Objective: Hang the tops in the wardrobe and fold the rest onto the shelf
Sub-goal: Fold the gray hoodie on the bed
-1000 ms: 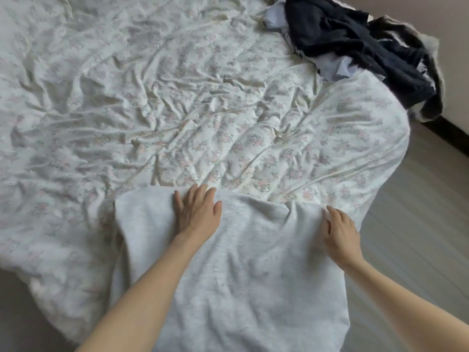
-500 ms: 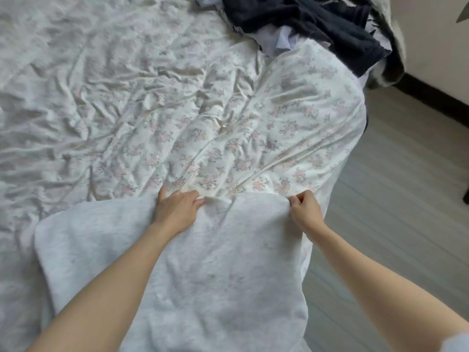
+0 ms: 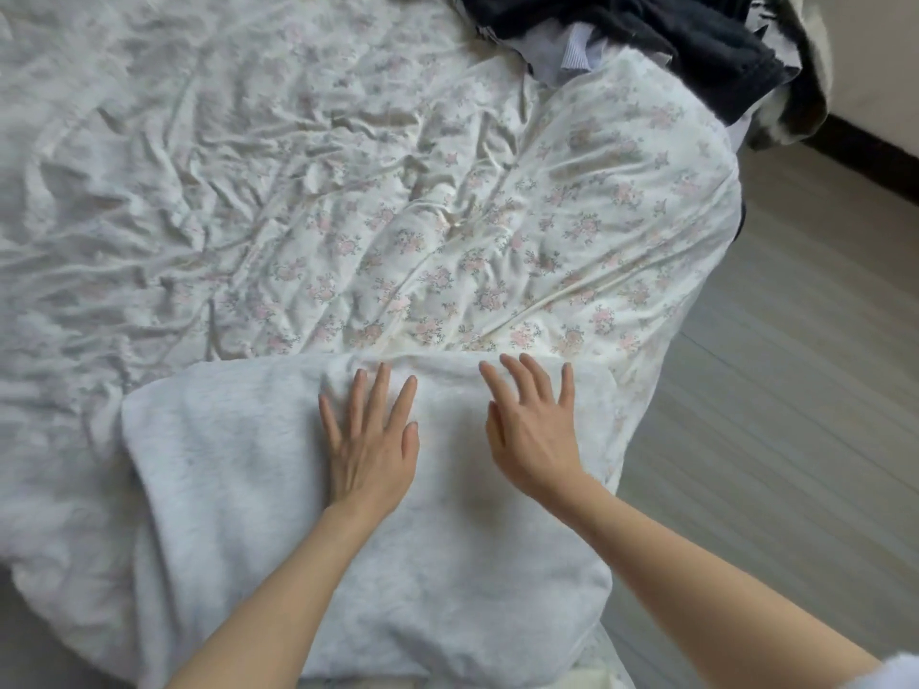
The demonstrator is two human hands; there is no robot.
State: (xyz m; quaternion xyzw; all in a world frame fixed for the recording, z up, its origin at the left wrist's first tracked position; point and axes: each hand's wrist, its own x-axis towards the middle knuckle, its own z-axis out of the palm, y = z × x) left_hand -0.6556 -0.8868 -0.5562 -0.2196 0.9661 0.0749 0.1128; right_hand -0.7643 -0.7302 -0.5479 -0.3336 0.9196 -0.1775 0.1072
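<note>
A light grey garment (image 3: 238, 479) lies folded and spread flat on the near edge of the bed. My left hand (image 3: 370, 440) rests flat on its upper middle, fingers straight and spread. Beside it my right hand (image 3: 534, 430) also lies flat on the cloth near the far fold, fingers spread. Neither hand grips anything. A heap of dark and pale clothes (image 3: 646, 37) sits at the bed's far right corner.
The bed (image 3: 298, 191) carries a crumpled white floral sheet. Grey plank floor (image 3: 795, 390) runs along the right side. A pale wall with a dark skirting (image 3: 875, 156) is at the far right.
Both hands let go of the garment's far edge, which they had pinched half a second ago, and now lie flat on the cloth, closer together.
</note>
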